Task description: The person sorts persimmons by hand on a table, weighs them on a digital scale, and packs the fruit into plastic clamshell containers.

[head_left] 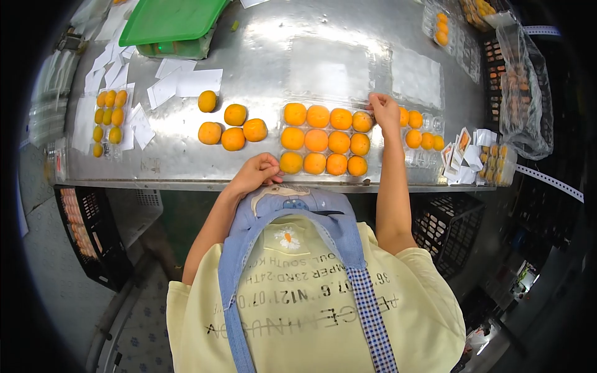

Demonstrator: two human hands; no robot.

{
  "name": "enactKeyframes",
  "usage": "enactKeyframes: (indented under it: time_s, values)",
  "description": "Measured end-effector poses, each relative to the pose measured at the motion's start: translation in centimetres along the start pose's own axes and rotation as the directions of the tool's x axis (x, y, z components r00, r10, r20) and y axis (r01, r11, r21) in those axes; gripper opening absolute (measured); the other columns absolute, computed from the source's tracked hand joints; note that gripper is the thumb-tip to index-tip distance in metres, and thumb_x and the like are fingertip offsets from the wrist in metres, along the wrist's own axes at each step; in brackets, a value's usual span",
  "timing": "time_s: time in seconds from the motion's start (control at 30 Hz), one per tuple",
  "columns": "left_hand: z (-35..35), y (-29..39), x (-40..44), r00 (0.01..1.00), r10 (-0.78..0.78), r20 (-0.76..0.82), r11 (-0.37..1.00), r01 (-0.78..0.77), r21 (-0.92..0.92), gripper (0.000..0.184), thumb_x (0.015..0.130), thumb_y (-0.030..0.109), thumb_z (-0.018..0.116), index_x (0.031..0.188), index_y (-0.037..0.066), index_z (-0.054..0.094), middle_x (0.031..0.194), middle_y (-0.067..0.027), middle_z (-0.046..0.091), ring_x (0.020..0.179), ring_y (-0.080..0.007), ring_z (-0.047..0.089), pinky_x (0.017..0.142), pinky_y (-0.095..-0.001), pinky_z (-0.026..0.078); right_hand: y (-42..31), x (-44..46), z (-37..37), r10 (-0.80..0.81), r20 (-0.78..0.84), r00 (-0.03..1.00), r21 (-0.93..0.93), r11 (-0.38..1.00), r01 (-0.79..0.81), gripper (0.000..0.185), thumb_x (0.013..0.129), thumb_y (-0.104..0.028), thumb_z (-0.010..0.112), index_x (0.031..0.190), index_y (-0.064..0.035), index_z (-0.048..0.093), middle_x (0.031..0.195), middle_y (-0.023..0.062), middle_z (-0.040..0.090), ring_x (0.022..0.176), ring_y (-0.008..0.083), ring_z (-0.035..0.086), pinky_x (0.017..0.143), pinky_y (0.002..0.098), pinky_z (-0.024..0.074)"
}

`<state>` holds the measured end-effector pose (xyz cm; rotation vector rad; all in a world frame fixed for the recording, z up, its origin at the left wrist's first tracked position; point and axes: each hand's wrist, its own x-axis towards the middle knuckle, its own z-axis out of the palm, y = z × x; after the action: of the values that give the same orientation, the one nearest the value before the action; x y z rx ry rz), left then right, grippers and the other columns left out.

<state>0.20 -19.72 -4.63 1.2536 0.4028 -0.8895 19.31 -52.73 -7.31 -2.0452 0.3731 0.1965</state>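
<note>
A clear plastic tray (305,127) in front of me holds rows of round orange fruits (316,140); their exact kind I cannot make out. Its transparent lid (326,78) seems to lie folded back behind the rows. At the tray's near left corner, my left hand (256,171) has its fingers curled and pinched on the edge. My right hand (384,114) is closed at the far right corner, fingertips on the plastic rim beside the last fruit. Several loose fruits (233,138) sit on the metal table left of the tray.
The metal table (186,165) also bears a partly filled tray (426,142) at right, another tray of fruits (111,116) at left, white paper pieces (186,81), printed cards (460,149) and a green-lidded box (174,22). Black crates (451,227) stand below the edge.
</note>
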Motion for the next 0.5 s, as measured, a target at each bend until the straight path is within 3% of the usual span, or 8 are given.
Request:
enactKeyframes:
  time_s: [0.1, 0.3, 0.5]
  values:
    - [0.4, 0.1, -0.3, 1.0, 0.024, 0.018, 0.998, -0.023, -0.059, 0.011, 0.092, 0.013, 0.056, 0.099, 0.005, 0.05, 0.089, -0.0074, 0.064, 0.082, -0.0142, 0.064, 0.068, -0.0224, 0.049, -0.5, 0.5, -0.1, 0.069, 0.054, 0.996, 0.1, 0.992, -0.074, 0.032, 0.087, -0.024, 0.063, 0.097, 0.0055, 0.064, 0.072, 0.0059, 0.065, 0.058, 0.01, 0.06, 0.05, 0.0237, 0.046]
    - [0.8, -0.8, -0.4, 0.981, 0.193, 0.024, 0.966, -0.186, -0.181, 0.012, 0.092, 0.011, 0.055, 0.097, 0.004, 0.048, 0.084, -0.0074, 0.059, 0.077, -0.0142, 0.062, 0.067, -0.0252, 0.05, -2.3, -0.3, -1.4, 0.01, 0.089, 0.996, 0.124, 0.992, -0.021, 0.025, 0.086, -0.018, 0.062, 0.096, 0.0057, 0.064, 0.073, 0.0051, 0.064, 0.053, 0.0096, 0.055, 0.047, 0.0228, 0.0445]
    - [-0.3, 0.5, -0.9, 0.959, 0.278, -0.056, 0.954, -0.282, -0.102, 0.009, 0.09, 0.006, 0.054, 0.097, 0.005, 0.048, 0.081, -0.0031, 0.055, 0.072, -0.0121, 0.057, 0.065, -0.0246, 0.047, -4.8, -4.0, -2.9, 0.009, -0.02, 1.0, 0.15, 0.989, -0.006, 0.025, 0.086, -0.014, 0.062, 0.097, 0.0082, 0.062, 0.075, 0.0085, 0.063, 0.054, 0.0112, 0.057, 0.047, 0.0221, 0.047]
